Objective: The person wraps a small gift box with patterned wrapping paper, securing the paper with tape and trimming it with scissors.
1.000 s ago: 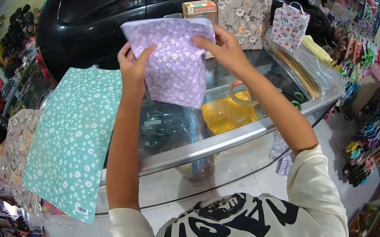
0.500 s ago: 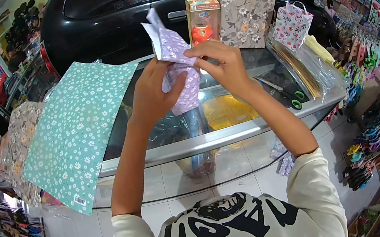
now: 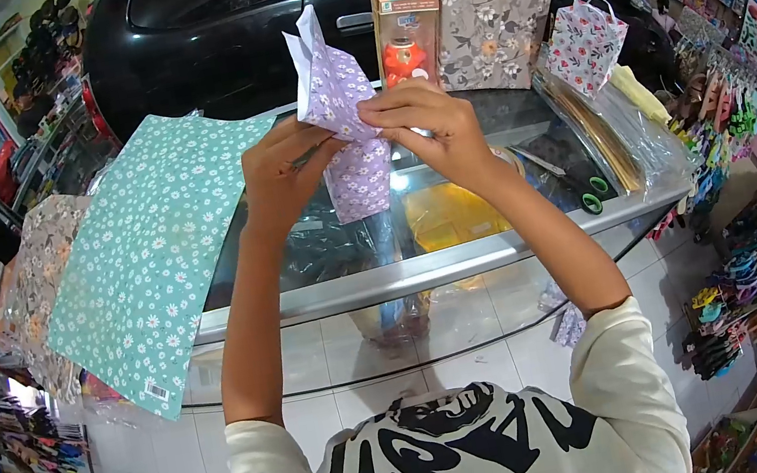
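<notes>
A small parcel in purple floral wrapping paper [image 3: 360, 179] hangs upright above the glass counter, its loose paper end rising as a folded flap with a white inner side. My left hand [image 3: 285, 167] pinches it at the narrowed middle from the left. From the right, my right hand [image 3: 428, 124] pinches the same gathered part between thumb and fingers. Whatever the paper encloses is hidden. Behind my right hand stands a boxed toy with an orange figure [image 3: 404, 49]. A sheet of green daisy wrapping paper [image 3: 157, 245] lies to the left of my left hand.
On the glass counter [image 3: 309, 301] stand a large grey floral wrapped parcel [image 3: 494, 29] and a small floral gift bag [image 3: 586, 48]. Green-handled scissors [image 3: 591, 197] lie at right beside plastic-sleeved rolls [image 3: 604, 136]. A black car [image 3: 224, 51] is behind; purple paper scraps [image 3: 568, 323] are below.
Both hands have drawn the paper in tighter at the middle, and the left fingers have shifted lower around the gather. The flap above stands more upright.
</notes>
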The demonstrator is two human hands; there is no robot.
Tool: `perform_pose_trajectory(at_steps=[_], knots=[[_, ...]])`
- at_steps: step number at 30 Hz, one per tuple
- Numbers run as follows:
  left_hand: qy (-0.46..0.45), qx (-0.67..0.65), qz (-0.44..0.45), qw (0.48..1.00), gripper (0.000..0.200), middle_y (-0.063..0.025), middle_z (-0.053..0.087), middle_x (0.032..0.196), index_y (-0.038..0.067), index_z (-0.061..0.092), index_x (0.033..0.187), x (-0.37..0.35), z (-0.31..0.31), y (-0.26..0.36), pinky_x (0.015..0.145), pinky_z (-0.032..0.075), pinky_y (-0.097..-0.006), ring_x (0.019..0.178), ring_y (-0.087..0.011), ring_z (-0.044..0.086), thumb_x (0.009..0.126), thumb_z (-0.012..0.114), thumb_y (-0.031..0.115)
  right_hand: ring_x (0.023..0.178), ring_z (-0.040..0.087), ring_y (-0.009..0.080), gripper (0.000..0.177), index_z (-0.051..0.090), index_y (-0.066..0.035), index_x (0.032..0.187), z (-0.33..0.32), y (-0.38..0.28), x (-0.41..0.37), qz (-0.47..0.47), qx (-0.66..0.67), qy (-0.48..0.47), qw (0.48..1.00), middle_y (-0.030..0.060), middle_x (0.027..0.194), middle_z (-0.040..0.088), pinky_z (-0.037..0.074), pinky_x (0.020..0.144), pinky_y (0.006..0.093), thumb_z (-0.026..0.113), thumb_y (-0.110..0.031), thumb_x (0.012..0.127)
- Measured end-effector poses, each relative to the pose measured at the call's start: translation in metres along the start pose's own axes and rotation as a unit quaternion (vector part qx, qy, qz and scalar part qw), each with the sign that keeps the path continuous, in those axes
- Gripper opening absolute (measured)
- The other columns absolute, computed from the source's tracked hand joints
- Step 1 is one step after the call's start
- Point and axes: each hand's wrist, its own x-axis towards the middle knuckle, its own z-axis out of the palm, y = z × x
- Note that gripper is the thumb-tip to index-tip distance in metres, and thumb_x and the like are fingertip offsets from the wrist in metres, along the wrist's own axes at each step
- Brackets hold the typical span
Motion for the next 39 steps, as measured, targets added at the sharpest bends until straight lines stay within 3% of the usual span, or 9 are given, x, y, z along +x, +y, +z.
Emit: perform_pose_trajectory(at_steps=[3, 7, 10, 13, 19, 28, 30, 37, 39], knots=[[0.084, -0.049, -0.089, 0.991, 0.022, -0.0106, 0.069, 0.095, 0.000, 0.069, 0.091, -0.005, 0.013, 0.007, 0.074, 0.053, -0.0271, 0.084, -0.0190, 0.068, 0.071, 0.078, 0.004, 0.091, 0.063, 0.0224, 0.025, 0.071, -0.003, 0.099, 0.002, 0.003, -0.003, 0.008, 0.007, 0.017, 1.000, 0.0085, 0.100, 0.068, 0.050, 0.080, 0.0316, 0.071, -0.005, 0.074], [0.081, -0.055, -0.050, 0.994, 0.026, -0.0108, 0.069, 0.097, 0.000, 0.068, 0.092, -0.010, 0.013, -0.009, 0.079, 0.052, -0.0282, 0.089, -0.0196, 0.067, 0.069, 0.079, 0.003, 0.088, 0.063, 0.0243, 0.030, 0.068, -0.002, 0.093, -0.004, -0.021, 0.009, 0.081, 0.055, 0.054, 0.994, 0.0114, 0.092, 0.068, 0.050, 0.077, 0.0333, 0.077, -0.021, 0.071], [0.076, -0.049, -0.022, 0.996, 0.028, -0.0109, 0.069, 0.099, 0.000, 0.068, 0.092, -0.009, 0.013, -0.010, 0.081, 0.052, -0.0293, 0.091, -0.0208, 0.066, 0.067, 0.080, 0.001, 0.080, 0.065, 0.0285, 0.036, 0.065, -0.002, 0.085, -0.024, -0.052, 0.040, 0.103, -0.119, -0.058, 0.986, 0.0145, 0.083, 0.067, 0.051, 0.071, 0.0372, 0.075, -0.033, 0.071], [0.079, -0.062, -0.022, 0.995, 0.028, -0.0110, 0.068, 0.101, 0.000, 0.068, 0.091, -0.007, 0.015, -0.009, 0.084, 0.051, -0.0307, 0.094, -0.0218, 0.066, 0.066, 0.080, -0.002, 0.072, 0.063, 0.0335, 0.031, 0.062, -0.002, 0.079, -0.014, -0.060, 0.063, 0.079, -0.244, -0.131, 0.958, 0.0172, 0.077, 0.064, 0.049, 0.064, 0.0417, 0.066, -0.032, 0.079], [0.071, -0.128, 0.015, 0.989, 0.029, -0.0114, 0.067, 0.104, 0.000, 0.067, 0.092, -0.003, 0.014, -0.022, 0.091, 0.048, -0.0330, 0.100, -0.0231, 0.064, 0.066, 0.078, -0.003, 0.067, 0.061, 0.0378, 0.029, 0.059, 0.002, 0.078, -0.007, -0.052, 0.061, 0.159, -0.107, -0.062, 0.979, 0.0187, 0.072, 0.060, 0.048, 0.062, 0.0443, 0.055, -0.026, 0.087], [0.049, -0.126, 0.022, 0.991, 0.031, -0.0102, 0.065, 0.108, 0.002, 0.064, 0.094, -0.003, 0.007, -0.027, 0.090, 0.048, -0.0317, 0.101, -0.0221, 0.062, 0.067, 0.079, -0.001, 0.083, 0.056, 0.0309, 0.022, 0.053, -0.001, 0.088, -0.011, -0.028, 0.030, 0.090, 0.017, -0.091, 0.992, 0.0140, 0.087, 0.055, 0.045, 0.071, 0.0389, 0.069, -0.012, 0.078], [0.077, -0.206, -0.051, 0.974, 0.033, -0.0100, 0.065, 0.107, 0.003, 0.063, 0.096, -0.003, 0.014, -0.018, 0.088, 0.049, -0.0313, 0.101, -0.0217, 0.062, 0.068, 0.079, 0.000, 0.083, 0.056, 0.0310, 0.021, 0.055, -0.002, 0.089, -0.005, -0.028, 0.021, 0.076, -0.012, -0.047, 0.996, 0.0136, 0.089, 0.055, 0.044, 0.073, 0.0387, 0.069, -0.012, 0.077], [0.043, -0.127, 0.024, 0.991, 0.028, -0.0105, 0.065, 0.108, 0.003, 0.061, 0.091, -0.002, 0.013, -0.021, 0.087, 0.050, -0.0303, 0.100, -0.0213, 0.063, 0.069, 0.079, 0.000, 0.079, 0.056, 0.0321, 0.018, 0.060, -0.006, 0.094, -0.012, -0.060, 0.045, -0.153, -0.285, 0.029, 0.946, 0.0128, 0.092, 0.057, 0.046, 0.070, 0.0399, 0.067, -0.014, 0.080], [0.062, -0.139, 0.050, 0.987, 0.028, -0.0104, 0.066, 0.108, 0.003, 0.060, 0.090, -0.001, 0.015, -0.022, 0.085, 0.050, -0.0300, 0.099, -0.0214, 0.063, 0.069, 0.078, -0.001, 0.075, 0.056, 0.0302, 0.019, 0.059, -0.004, 0.094, -0.010, -0.050, 0.042, -0.043, -0.238, -0.009, 0.970, 0.0128, 0.090, 0.057, 0.046, 0.067, 0.0394, 0.067, -0.015, 0.080]])
